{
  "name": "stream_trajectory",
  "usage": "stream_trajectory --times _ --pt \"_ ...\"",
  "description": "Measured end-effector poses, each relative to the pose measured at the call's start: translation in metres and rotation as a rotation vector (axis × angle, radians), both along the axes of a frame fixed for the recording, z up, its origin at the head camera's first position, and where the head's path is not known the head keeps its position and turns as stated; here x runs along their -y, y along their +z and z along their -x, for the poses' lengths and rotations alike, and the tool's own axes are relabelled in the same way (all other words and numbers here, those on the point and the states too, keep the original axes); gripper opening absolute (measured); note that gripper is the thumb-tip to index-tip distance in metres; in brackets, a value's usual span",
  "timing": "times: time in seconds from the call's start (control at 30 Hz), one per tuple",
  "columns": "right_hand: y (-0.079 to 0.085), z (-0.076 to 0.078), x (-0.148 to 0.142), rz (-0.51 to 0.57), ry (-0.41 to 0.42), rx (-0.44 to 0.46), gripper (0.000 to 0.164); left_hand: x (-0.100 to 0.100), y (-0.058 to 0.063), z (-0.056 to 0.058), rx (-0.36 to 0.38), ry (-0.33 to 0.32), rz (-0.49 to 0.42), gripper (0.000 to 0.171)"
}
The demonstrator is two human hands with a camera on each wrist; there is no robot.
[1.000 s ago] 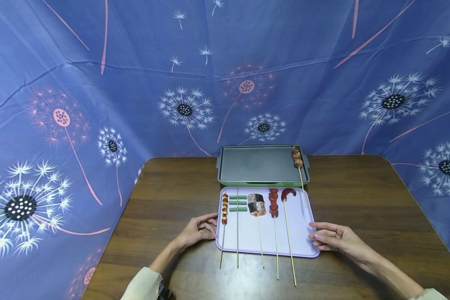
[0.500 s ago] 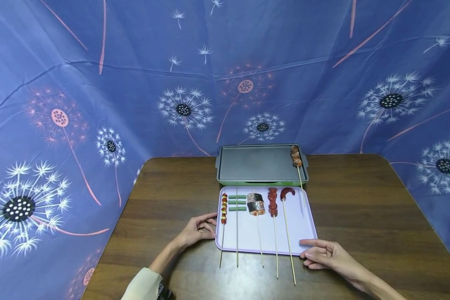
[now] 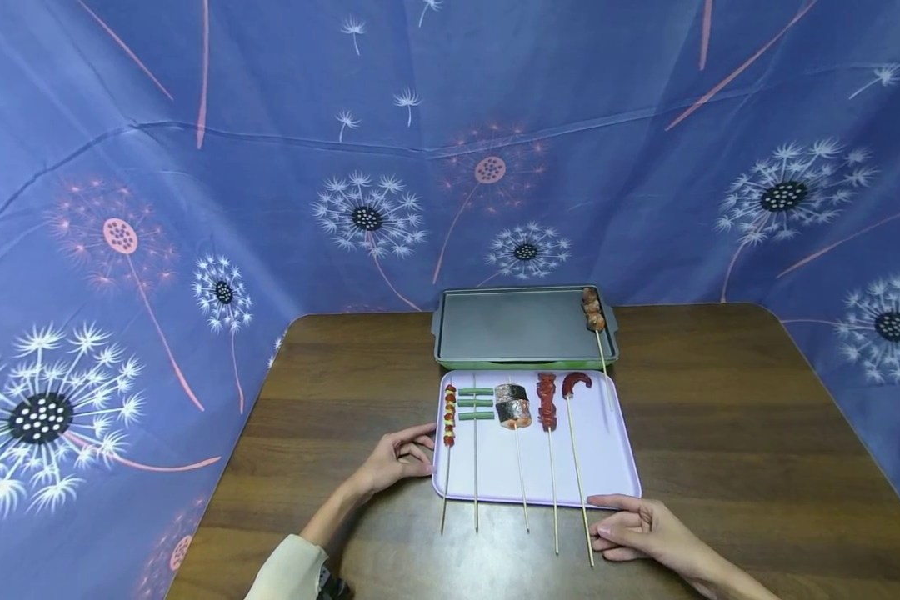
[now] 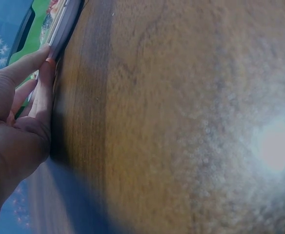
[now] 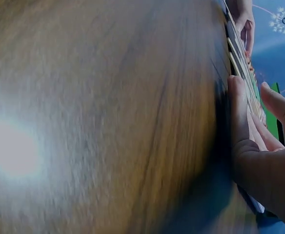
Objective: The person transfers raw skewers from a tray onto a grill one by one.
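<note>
A pale lilac tray [image 3: 607,458] lies on the table with several skewers across it, their sticks jutting past its front edge. My left hand [image 3: 390,462] grips the tray's left rim; the left wrist view shows thumb and finger together at that rim [image 4: 68,29]. By the front right corner is my right hand [image 3: 645,533], thumb and index finger spread apart. Its fingertips are right at the stick of the rightmost tray skewer [image 3: 576,450], which bears a curled dark red piece. In the right wrist view a gap shows between thumb and forefinger, near the sticks [image 5: 236,61].
Behind the tray stands a grey griddle [image 3: 517,325] with a green base, one browned meat skewer [image 3: 592,310] at its right end, stick overhanging the tray. Other tray skewers hold green stalks [image 3: 476,403], fish chunks [image 3: 513,406] and red meat [image 3: 547,402]. A patterned blue cloth [image 3: 450,208] hangs behind.
My right hand has left the tray's right edge and moved left and toward me, to the stick of the curled red skewer. The left hand has stayed at the tray's left rim.
</note>
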State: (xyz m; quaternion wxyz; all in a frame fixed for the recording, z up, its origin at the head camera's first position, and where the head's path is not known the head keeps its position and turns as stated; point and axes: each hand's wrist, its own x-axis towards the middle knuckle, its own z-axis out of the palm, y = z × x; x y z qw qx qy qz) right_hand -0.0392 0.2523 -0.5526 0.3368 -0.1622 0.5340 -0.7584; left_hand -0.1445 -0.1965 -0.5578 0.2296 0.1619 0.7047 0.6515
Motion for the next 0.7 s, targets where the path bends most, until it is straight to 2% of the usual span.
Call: stream_trajectory --times 0.37,0.7 --pt "-0.006 -0.003 0.016 -0.036 -0.037 0.007 0.066 0.000 0.001 0.001 0.010 -0.003 0.015 0.072" --pt "-0.013 -0.003 0.023 -0.028 -0.067 -0.003 0.070 0.000 0.001 0.002 -0.005 -0.004 0.052 0.069"
